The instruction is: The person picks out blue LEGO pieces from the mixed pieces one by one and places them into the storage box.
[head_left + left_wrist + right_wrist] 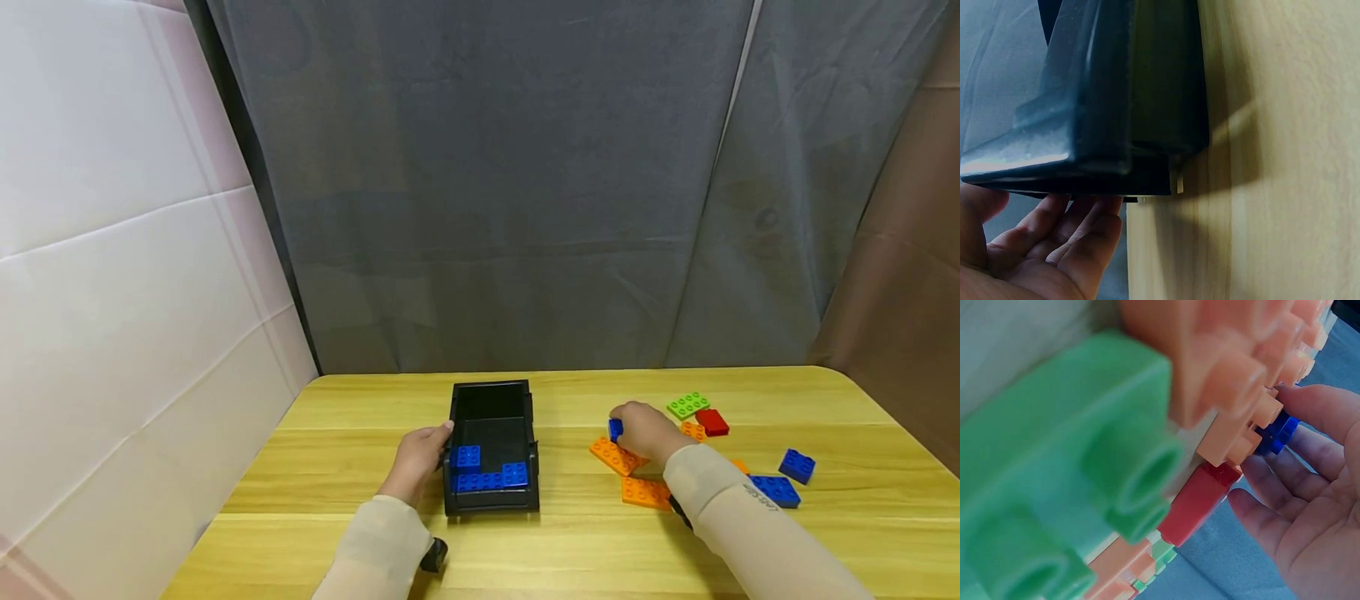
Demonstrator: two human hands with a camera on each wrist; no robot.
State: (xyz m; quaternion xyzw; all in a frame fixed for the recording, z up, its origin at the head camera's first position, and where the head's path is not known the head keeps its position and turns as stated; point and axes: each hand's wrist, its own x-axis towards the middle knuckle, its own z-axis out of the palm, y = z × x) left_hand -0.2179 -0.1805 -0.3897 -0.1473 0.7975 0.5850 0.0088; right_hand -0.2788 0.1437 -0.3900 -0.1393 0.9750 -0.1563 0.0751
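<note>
On the table sits a black bin (495, 432) with several blue bricks (480, 481) along its near end. My left hand (416, 458) grips the bin's left side, the thumb at its upper edge; in the left wrist view the fingers (1094, 240) touch the lip from beneath. To the right, my right hand (651, 429) pinches a small blue brick (615, 429) over the loose pile. Just below it lie orange bricks (613, 456). In the right wrist view, the held brick (1279, 432) shows between thumb and fingers, partly hidden behind orange bricks.
A green brick (687, 406) and a red brick (712, 422) lie just beyond the right hand. Two blue bricks (797, 466) rest right of the forearm, which hides part of the pile. Behind the table (375, 400) hangs a grey curtain (487, 208).
</note>
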